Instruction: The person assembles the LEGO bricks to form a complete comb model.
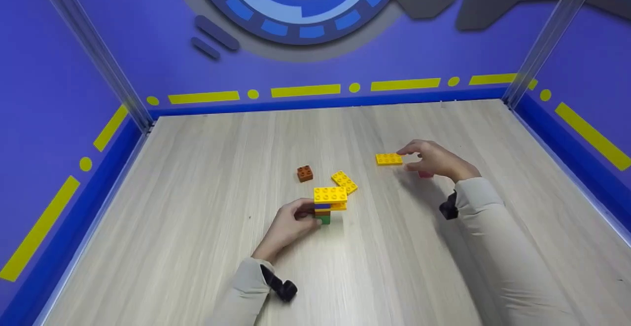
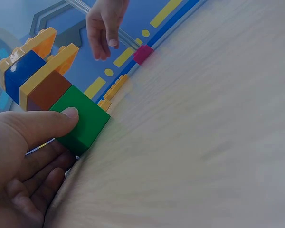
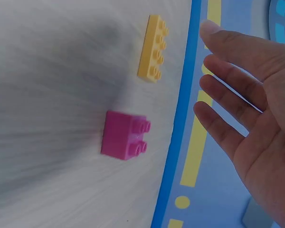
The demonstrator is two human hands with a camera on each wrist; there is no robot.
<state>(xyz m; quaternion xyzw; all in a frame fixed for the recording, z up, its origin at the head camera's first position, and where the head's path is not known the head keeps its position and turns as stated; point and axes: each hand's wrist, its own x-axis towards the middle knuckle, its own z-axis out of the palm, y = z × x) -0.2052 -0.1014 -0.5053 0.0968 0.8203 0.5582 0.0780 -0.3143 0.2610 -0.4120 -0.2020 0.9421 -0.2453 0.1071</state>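
My left hand (image 1: 291, 225) grips a small stack of toy building bricks (image 1: 330, 195) low down, its thumb on the green brick (image 2: 88, 121) at the base. Above the green sit a brown brick (image 2: 51, 89), a thin yellow brick, a blue brick (image 2: 24, 73) and another thin yellow brick on top. The yellow ones jut out to the right. Over to the right, my right hand (image 1: 436, 161) hovers with parted, loosely bent fingers and nothing between them. Below it in the right wrist view lie a pink brick (image 3: 116, 135) and a thin yellow brick (image 3: 149, 50).
A second loose yellow brick (image 1: 344, 182) lies slantwise just behind the stack. Left of it is a loose brown brick (image 1: 304, 173), studs up. The wooden table (image 1: 197, 168) is bounded by blue panels (image 1: 305, 77) at the back and both sides.
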